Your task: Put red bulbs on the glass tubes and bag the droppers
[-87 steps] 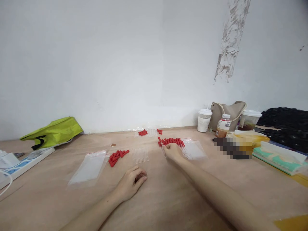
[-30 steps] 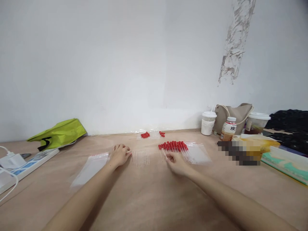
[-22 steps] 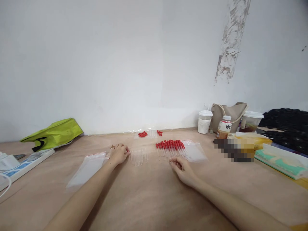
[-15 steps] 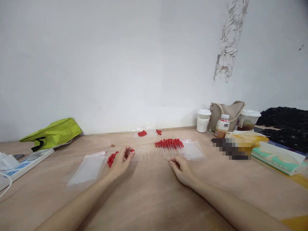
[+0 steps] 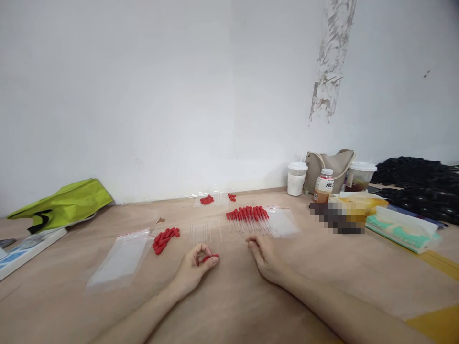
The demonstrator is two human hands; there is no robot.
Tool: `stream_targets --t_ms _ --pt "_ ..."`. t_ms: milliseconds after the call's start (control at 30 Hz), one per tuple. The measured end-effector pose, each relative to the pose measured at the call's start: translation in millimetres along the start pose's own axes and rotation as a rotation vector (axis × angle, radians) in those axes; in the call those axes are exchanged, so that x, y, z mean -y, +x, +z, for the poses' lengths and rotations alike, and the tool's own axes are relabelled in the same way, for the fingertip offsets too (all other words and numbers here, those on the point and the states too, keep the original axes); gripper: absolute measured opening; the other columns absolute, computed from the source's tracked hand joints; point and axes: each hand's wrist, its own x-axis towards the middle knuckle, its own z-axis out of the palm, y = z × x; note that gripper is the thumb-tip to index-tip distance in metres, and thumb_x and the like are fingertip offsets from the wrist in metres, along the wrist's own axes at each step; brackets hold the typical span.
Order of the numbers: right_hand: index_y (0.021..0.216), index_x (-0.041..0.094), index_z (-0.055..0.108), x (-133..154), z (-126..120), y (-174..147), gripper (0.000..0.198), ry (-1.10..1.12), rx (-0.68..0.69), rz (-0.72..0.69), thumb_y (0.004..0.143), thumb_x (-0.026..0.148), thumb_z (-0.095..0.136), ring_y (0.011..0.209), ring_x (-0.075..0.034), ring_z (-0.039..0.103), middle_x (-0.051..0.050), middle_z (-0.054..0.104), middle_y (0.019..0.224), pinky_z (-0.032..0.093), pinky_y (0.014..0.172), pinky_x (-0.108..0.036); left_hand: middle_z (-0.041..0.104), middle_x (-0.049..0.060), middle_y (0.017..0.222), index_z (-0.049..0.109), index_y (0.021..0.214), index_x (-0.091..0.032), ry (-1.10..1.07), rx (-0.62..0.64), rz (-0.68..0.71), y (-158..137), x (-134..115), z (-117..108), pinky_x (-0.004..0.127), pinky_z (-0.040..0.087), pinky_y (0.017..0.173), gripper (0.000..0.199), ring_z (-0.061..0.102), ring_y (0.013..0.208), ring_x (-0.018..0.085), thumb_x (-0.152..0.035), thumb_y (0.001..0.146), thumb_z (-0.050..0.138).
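My left hand (image 5: 193, 268) pinches a red rubber bulb (image 5: 211, 257) between thumb and fingers. Just beyond it lies a row of thin clear glass tubes (image 5: 201, 233). Left of the tubes is a loose pile of red rubber bulbs (image 5: 165, 239). My right hand (image 5: 266, 258) rests with curled fingers and the thumb against them; whatever they hold, if anything, is hidden. It lies in front of a row of glass droppers with red bulbs (image 5: 250, 215), their tubes pointing toward me.
Clear zip bags (image 5: 120, 258) lie flat at left, with another bag (image 5: 285, 222) beside the droppers. More red bulbs (image 5: 206, 199) sit near the wall. A green bag (image 5: 64, 203) and power strip (image 5: 32, 251) are left; a cup (image 5: 297, 179), bottle (image 5: 323, 186) and tissue pack (image 5: 401, 229) stand right.
My left hand has moved from beside the bulb pile toward me and to the right, carrying a red bulb. My right hand has barely moved. The view has shifted slightly.
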Motion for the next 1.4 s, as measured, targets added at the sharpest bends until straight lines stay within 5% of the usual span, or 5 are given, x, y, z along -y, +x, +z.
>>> stream_targets --t_ms 100,200,467,1000,1400 --pt "0.093 0.018 0.043 -5 2 2 0.017 0.066 -0.098 0.118 0.088 0.026 0.029 0.065 -0.013 0.050 -0.001 0.053 0.070 0.040 0.062 -0.026 0.057 0.000 0.070 0.050 0.091 -0.016 0.104 -0.018 0.053 -2 -1 -1 0.025 0.043 0.063 0.032 0.055 0.066 0.013 -0.043 0.075 0.055" --pt "0.085 0.019 0.048 -2 3 4 0.016 0.023 -0.055 0.035 0.086 0.026 0.034 0.067 -0.014 0.050 -0.002 0.053 0.070 0.039 0.063 -0.027 0.058 0.002 0.077 0.055 0.098 -0.016 0.252 -0.002 0.071 -3 -3 -2 0.025 0.042 0.064 0.032 0.054 0.071 0.014 -0.042 0.080 0.048" --pt "0.086 0.021 0.056 18 8 0 0.017 -0.107 0.191 -0.164 0.084 0.020 0.039 0.075 -0.014 0.052 -0.002 0.059 0.079 0.034 0.074 -0.030 0.059 0.002 0.074 0.061 0.085 -0.016 0.411 0.098 0.169 -5 -8 1 0.022 0.040 0.062 0.026 0.052 0.068 0.014 -0.036 0.084 0.044" --pt "0.092 0.026 0.062 15 8 0 0.024 -0.172 0.251 -0.201 0.085 0.025 0.039 0.069 -0.013 0.052 -0.001 0.061 0.076 0.030 0.074 -0.031 0.064 0.002 0.080 0.062 0.086 -0.018 0.409 0.117 0.183 -9 -13 4 0.023 0.042 0.066 0.020 0.056 0.074 0.016 -0.030 0.082 0.047" --pt "0.076 0.024 0.063 24 4 4 0.024 -0.296 0.311 -0.223 0.084 0.023 0.040 0.057 -0.011 0.045 0.001 0.061 0.067 0.025 0.069 -0.031 0.064 0.001 0.075 0.064 0.081 -0.019 0.541 0.115 0.252 -10 -14 4 0.022 0.041 0.064 0.020 0.056 0.071 0.015 -0.030 0.082 0.048"
